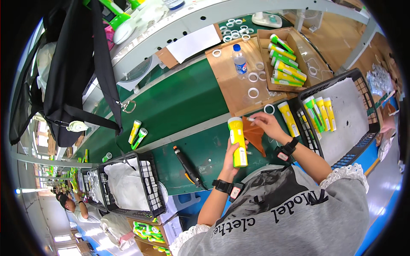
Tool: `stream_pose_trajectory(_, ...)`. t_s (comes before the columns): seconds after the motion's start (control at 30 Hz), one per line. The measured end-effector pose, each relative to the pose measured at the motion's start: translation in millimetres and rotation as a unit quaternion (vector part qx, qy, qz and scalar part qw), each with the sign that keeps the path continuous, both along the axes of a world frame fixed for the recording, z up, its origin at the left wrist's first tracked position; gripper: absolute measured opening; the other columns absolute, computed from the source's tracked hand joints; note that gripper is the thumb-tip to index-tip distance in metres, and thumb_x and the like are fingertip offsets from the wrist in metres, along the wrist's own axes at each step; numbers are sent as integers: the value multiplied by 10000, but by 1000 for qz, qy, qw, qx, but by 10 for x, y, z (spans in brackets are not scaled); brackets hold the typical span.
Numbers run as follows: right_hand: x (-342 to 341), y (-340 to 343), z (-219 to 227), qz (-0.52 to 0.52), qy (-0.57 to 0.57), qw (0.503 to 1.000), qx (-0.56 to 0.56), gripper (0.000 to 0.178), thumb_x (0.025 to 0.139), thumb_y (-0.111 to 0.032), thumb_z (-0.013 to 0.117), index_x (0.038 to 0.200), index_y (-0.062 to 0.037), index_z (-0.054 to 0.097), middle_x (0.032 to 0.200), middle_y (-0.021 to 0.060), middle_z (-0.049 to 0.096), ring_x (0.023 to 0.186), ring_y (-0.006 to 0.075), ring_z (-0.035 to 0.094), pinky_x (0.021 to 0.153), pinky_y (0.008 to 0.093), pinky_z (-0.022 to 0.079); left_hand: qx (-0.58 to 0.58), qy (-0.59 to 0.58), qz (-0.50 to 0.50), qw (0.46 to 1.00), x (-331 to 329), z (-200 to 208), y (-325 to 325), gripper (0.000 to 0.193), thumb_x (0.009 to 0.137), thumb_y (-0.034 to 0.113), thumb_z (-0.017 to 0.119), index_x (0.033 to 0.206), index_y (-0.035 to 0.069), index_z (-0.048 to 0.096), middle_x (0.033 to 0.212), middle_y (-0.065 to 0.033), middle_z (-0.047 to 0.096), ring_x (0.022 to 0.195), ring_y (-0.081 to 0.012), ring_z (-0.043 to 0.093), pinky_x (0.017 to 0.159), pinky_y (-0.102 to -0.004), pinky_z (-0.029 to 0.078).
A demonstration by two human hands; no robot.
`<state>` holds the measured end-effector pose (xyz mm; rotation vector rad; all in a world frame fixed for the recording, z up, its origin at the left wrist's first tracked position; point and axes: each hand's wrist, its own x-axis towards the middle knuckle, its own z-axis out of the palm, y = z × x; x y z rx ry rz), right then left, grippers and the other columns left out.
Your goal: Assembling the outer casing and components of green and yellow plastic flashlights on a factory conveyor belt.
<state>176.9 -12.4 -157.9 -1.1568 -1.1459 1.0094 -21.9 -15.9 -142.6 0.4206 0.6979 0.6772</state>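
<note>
My left hand (pixel 230 161) is closed round a yellow flashlight (pixel 237 138) with a white head and green trim, held upright above the green bench. To the right of its head, my right hand (pixel 271 127) pinches a small whitish piece (pixel 251 119), too small to name. The piece appears apart from the flashlight. A brown sheet (pixel 255 138) lies beneath my right hand. Another yellow flashlight (pixel 288 118) lies just beyond that hand, near a white ring (pixel 269 109). On the bench to the left lies a black power screwdriver (pixel 186 165) with an orange tip.
A black crate (pixel 372 121) at the right holds several flashlights. Behind it stands a cardboard box (pixel 265 77) of flashlights, beside a plastic bottle (pixel 240 62) and loose white rings. Another black crate (pixel 156 187) stands left. A black bag (pixel 72 85) hangs there; a person (pixel 79 209) sits farther off.
</note>
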Motion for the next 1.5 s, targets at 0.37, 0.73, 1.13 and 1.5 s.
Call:
stream_pose_trajectory(0.37,-81,-288,790,-38,-303,951,50,168,785,-206,605,894,-83,642,748,98,632,676,258,612,608,329,477,346,258,-65,900,234,307,-59,972,631,-11,616,1404,126,44,1318,-162,325,1047,-254,486,768,-303,465)
stream_pose_trajectory(0.73,-91,-379,955,-23,-498,841,212,112,746,-174,634,831,-103,622,653,59,582,605,237,565,585,340,461,496,411,-109,757,199,766,-220,969,655,10,613,1398,92,-3,1178,-214,463,890,-305,570,748,-349,469)
stream_pose_trajectory(1.13,-239,-390,801,-81,-343,904,243,143,715,-83,662,854,-65,632,744,75,632,693,244,615,687,315,503,409,496,-88,761,137,923,-238,913,683,64,608,1384,44,23,1155,-257,461,954,-394,529,780,-410,449)
stream_pose_trajectory(1.5,-148,-295,839,-26,-267,963,27,212,832,-120,479,996,-49,594,976,155,603,927,325,552,782,377,442,524,618,68,582,-135,1055,-183,780,726,182,628,1356,32,194,1024,-177,511,834,-337,569,688,-391,475)
